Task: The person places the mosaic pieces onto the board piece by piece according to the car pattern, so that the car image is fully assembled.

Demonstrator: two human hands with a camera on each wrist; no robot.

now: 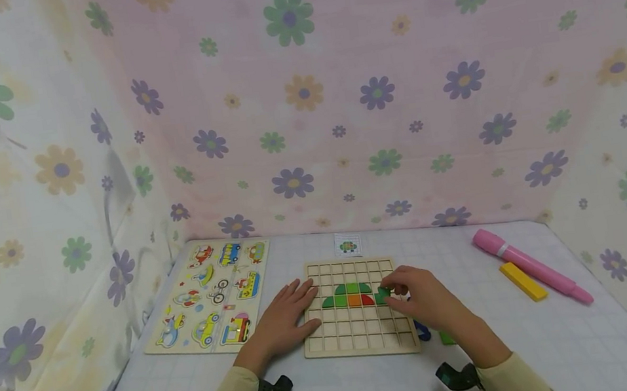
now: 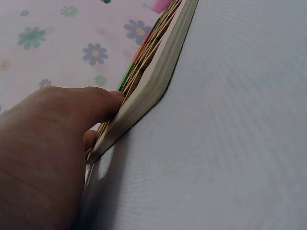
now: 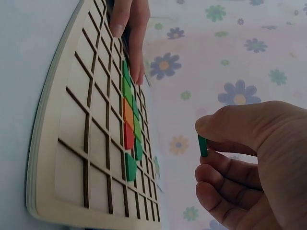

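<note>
A wooden grid board (image 1: 361, 331) lies flat on the table, with green, orange (image 1: 354, 300) and red (image 1: 367, 299) tiles set in its middle cells. My left hand (image 1: 282, 318) rests at the board's left edge, fingers extended; in the left wrist view the thumb (image 2: 103, 103) touches the rim. Above the board's right side, my right hand (image 1: 424, 293) pinches a thin dark green tile (image 3: 203, 145) between thumb and fingers. Another dark green tile (image 3: 130, 166) sits on the board beside the red one. The tile's broad face is hidden in the right wrist view.
A picture puzzle board (image 1: 219, 294) with vehicles lies at the left. Behind the grid board is a small pattern card (image 1: 348, 244). A pink marker-shaped tube (image 1: 531, 266) and a yellow block (image 1: 523, 281) lie right. Blue (image 1: 423, 331) and green (image 1: 447, 338) pieces show partly under my right arm.
</note>
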